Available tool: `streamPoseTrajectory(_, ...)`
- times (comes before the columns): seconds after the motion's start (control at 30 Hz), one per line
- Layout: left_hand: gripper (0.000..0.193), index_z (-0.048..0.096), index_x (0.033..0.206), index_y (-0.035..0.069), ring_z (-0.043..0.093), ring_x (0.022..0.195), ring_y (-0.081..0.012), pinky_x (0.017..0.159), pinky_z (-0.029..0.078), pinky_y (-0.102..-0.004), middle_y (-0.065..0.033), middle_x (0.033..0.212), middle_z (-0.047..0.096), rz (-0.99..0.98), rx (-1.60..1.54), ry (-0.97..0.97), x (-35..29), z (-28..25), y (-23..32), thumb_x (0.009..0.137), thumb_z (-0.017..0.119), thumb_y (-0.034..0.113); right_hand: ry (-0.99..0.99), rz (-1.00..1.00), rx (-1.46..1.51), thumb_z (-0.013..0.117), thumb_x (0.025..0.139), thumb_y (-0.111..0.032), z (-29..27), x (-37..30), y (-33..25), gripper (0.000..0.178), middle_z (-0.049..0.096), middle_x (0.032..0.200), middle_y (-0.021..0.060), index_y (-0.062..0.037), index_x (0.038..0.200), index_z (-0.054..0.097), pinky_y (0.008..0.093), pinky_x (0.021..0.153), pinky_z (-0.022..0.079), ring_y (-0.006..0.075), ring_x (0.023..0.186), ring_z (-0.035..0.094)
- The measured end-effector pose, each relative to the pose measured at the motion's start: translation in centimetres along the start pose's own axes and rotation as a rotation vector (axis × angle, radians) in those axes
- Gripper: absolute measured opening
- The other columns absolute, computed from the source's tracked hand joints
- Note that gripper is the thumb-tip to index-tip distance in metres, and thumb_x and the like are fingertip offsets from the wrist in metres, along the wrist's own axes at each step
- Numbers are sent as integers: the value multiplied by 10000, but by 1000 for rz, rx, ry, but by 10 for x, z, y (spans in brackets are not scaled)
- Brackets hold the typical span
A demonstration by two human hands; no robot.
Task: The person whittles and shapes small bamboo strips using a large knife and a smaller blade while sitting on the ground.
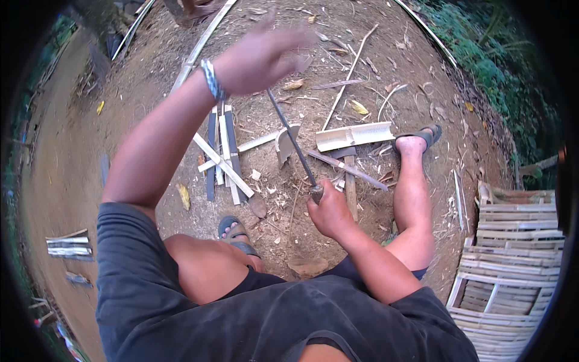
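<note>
The bare brown dirt ground (pixel 72 181) spreads all around the hands, littered with pale chips and shavings, which suggests a good deal of splitting is already done. Well to the right of the right hand, at the picture's edge, stands a stack of woven pale bamboo-slat panels (pixel 512 253), seemingly finished pieces. Far to the left of both hands lies a small bundle of short pale bamboo strips (pixel 69 244).

Just below the raised left hand, a crossed pile of long split bamboo slats, some pale and some dark (pixel 223 160), lies on the ground: stock already cut. Up and to the right of the right hand rests a wide, pale, curved half-section of bamboo (pixel 354 135), not yet reduced to slats, so more splitting looks left to do.

The long, dark, narrow-bladed knife with a metal-collared handle (pixel 295 145) runs from the right hand up toward the left hand. Its blade crosses a small curved grey piece of bamboo (pixel 283 145) standing between the two hands; whether the blade has bitten into it I cannot tell.

The right hand (pixel 330 212) is clenched round the knife's handle. The left hand (pixel 259 57) is lifted above the blade's tip, blurred, fingers loosely spread, grasping nothing.
</note>
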State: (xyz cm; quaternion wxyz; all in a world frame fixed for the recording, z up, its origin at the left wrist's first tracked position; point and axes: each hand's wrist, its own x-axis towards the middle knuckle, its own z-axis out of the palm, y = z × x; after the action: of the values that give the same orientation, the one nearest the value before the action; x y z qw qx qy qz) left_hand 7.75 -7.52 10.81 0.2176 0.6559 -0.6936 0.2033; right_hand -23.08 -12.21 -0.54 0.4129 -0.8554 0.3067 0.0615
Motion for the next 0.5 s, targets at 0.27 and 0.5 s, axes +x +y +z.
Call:
streamPoseTrajectory(0.27, 215, 720, 1017, 119, 699, 999, -215, 925, 522, -375, -44, 994, 742, 150, 9, -520, -53, 52, 17, 900, 726, 299, 16, 62, -70, 672, 871, -142, -25, -8, 31, 337, 701, 931, 262, -23, 1172, 578, 506, 854, 535, 434, 931, 687)
streamPoseTrajectory(0.5, 193, 717, 949, 116, 720, 895, -207, 802, 576, -350, -35, 919, 746, 142, 46, -446, -53, 63, 46, 888, 736, 298, 165, -16, -259, 687, 846, -129, -34, -17, 69, 349, 694, 860, 260, -35, 1155, 553, 540, 761, 538, 452, 841, 684)
